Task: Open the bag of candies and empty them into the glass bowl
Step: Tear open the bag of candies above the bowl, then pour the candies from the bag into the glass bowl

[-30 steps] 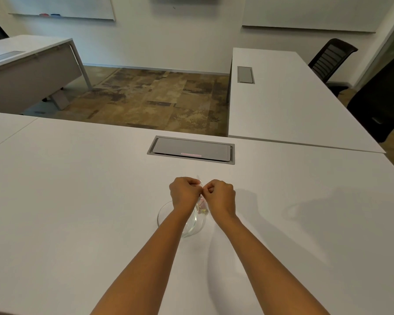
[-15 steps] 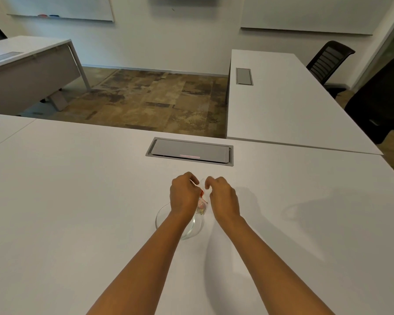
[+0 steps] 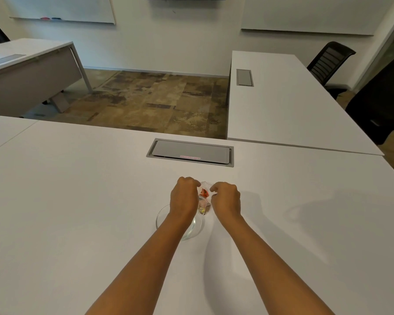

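Light: bright, even, indoor | Shadows: soft arm shadows fall right across the white bench (image 3: 77,212), so the source is up and to the left | Glare: none | Focus: sharp centre, slightly soft far wall | Distortion: wide-angle bowing of bench edges toward the corners

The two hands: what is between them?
In the head view, the clear bag of candies hangs between the left hand and right hand, above the glass bowl.

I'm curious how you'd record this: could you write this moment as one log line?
step: opening bag | left hand: gripping bag of candies | right hand: gripping bag | glass bowl: under the hands, no candies visible | table
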Demonstrator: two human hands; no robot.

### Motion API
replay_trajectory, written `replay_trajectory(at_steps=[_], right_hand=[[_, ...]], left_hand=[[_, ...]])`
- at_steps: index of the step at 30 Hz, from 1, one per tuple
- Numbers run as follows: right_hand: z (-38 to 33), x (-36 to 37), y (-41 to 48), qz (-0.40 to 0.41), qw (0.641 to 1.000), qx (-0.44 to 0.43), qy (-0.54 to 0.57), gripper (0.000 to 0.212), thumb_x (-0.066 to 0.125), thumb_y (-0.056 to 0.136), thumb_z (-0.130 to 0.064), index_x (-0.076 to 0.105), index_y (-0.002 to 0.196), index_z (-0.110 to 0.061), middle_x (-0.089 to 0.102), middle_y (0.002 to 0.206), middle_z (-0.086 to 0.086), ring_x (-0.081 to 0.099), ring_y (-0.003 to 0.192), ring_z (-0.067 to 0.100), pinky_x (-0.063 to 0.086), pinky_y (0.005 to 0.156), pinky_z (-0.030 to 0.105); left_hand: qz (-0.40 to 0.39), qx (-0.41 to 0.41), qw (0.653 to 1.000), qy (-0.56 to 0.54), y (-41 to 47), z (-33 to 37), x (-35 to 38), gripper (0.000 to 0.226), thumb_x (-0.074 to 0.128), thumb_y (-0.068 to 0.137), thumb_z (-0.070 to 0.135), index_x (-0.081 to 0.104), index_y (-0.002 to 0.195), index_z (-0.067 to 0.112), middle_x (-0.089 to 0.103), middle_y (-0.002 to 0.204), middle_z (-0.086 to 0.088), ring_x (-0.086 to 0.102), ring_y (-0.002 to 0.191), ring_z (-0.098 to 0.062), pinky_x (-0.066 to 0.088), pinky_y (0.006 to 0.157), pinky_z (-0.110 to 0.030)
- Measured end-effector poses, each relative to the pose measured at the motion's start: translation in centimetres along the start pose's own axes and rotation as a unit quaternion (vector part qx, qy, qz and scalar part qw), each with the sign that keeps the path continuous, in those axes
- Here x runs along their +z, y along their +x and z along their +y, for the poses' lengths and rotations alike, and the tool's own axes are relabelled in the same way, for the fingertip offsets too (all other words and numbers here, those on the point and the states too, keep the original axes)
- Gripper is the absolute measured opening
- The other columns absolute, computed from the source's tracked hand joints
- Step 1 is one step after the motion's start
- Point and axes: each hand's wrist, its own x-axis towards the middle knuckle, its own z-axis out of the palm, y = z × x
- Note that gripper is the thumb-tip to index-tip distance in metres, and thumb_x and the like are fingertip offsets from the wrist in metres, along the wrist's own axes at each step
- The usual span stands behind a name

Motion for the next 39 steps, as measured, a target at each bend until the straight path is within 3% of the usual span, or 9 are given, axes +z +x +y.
replay_trajectory(at_steps=[4,8,14,17,21,27,30,34,39], right_hand=[[0.0,0.0,-0.2,0.014,0.991,0.003,0.136,0.017,0.057,0.089,-0.011,0.066,0.103,-0.010,0.068,0.111,0.010,0.064,0.092,0.021,0.049,0.077,0.024],[1.6,0.2,0.3,0.047,0.939,0.071,0.335,0.009,0.050,0.093,-0.015,0.052,0.101,-0.018,0.064,0.110,0.009,0.064,0.096,0.025,0.052,0.074,0.027],[3.9,0.8,1.5,-0.122,0.844,0.180,0.490,0.037,0.047,0.094,-0.030,0.041,0.128,-0.018,0.051,0.135,0.010,0.052,0.118,0.028,0.042,0.102,0.040],[4.3,1.1,1.6,-0.210,0.796,0.186,0.536,0.049,0.044,0.093,-0.042,0.038,0.135,-0.020,0.051,0.133,0.008,0.054,0.115,0.029,0.044,0.099,0.042],[4.0,1.6,1.3,-0.240,0.757,0.199,0.574,0.044,0.046,0.091,-0.044,0.049,0.128,-0.020,0.059,0.121,0.008,0.062,0.104,0.026,0.051,0.090,0.041],[4.3,1.7,0.8,-0.215,0.779,0.188,0.558,0.029,0.057,0.087,-0.039,0.060,0.111,-0.023,0.063,0.107,0.003,0.062,0.099,0.022,0.056,0.073,0.033],[4.4,1.5,0.8,-0.183,0.815,0.170,0.523,0.025,0.055,0.089,-0.035,0.060,0.111,-0.022,0.061,0.107,0.003,0.061,0.095,0.019,0.055,0.068,0.030],[4.0,1.2,0.7,-0.143,0.870,0.132,0.452,0.009,0.055,0.090,-0.028,0.064,0.091,-0.030,0.062,0.102,0.002,0.062,0.089,0.018,0.054,0.064,0.025],[3.7,1.9,0.4,-0.065,0.927,0.059,0.364,0.019,0.061,0.087,-0.025,0.070,0.102,-0.017,0.069,0.106,0.009,0.065,0.097,0.027,0.058,0.081,0.039]], left_hand=[[0.008,-0.011,1.000,-0.028,0.0,0.1,-0.2,0.034,0.045,0.094,0.010,0.058,0.125,0.010,0.060,0.132,-0.012,0.057,0.120,-0.024,0.043,0.105,-0.032],[0.025,0.011,0.998,-0.050,0.1,0.3,-1.0,0.033,0.050,0.092,0.014,0.061,0.122,0.011,0.063,0.128,-0.011,0.060,0.114,-0.025,0.045,0.104,-0.033],[0.063,0.054,0.990,-0.114,0.0,-0.1,-2.2,0.027,0.055,0.090,0.008,0.067,0.114,0.012,0.067,0.122,-0.011,0.062,0.110,-0.023,0.047,0.098,-0.032],[0.069,0.056,0.979,-0.182,0.1,-0.4,-2.6,0.024,0.057,0.089,0.007,0.069,0.109,0.012,0.069,0.118,-0.010,0.064,0.107,-0.023,0.051,0.096,-0.034],[0.066,0.047,0.971,-0.227,0.2,-1.1,-2.8,0.021,0.057,0.089,0.006,0.072,0.102,0.014,0.070,0.114,-0.009,0.065,0.102,-0.022,0.053,0.091,-0.028],[0.081,-0.026,0.971,-0.224,0.5,-2.6,-2.4,0.021,0.054,0.091,0.012,0.069,0.107,0.012,0.068,0.118,-0.010,0.064,0.106,-0.023,0.049,0.096,-0.031],[0.066,-0.053,0.968,-0.237,0.2,-3.1,-1.8,0.028,0.051,0.093,0.024,0.063,0.115,0.012,0.064,0.125,-0.010,0.058,0.114,-0.022,0.045,0.094,-0.029],[0.062,-0.087,0.962,-0.250,-0.3,-4.2,-0.8,0.032,0.052,0.092,0.031,0.063,0.114,0.011,0.060,0.127,-0.010,0.057,0.114,-0.023,0.045,0.092,-0.029],[0.072,-0.150,0.948,-0.271,-0.6,-6.6,0.4,0.024,0.060,0.088,0.019,0.068,0.106,0.006,0.066,0.115,-0.013,0.064,0.094,-0.024,0.052,0.085,-0.030]])
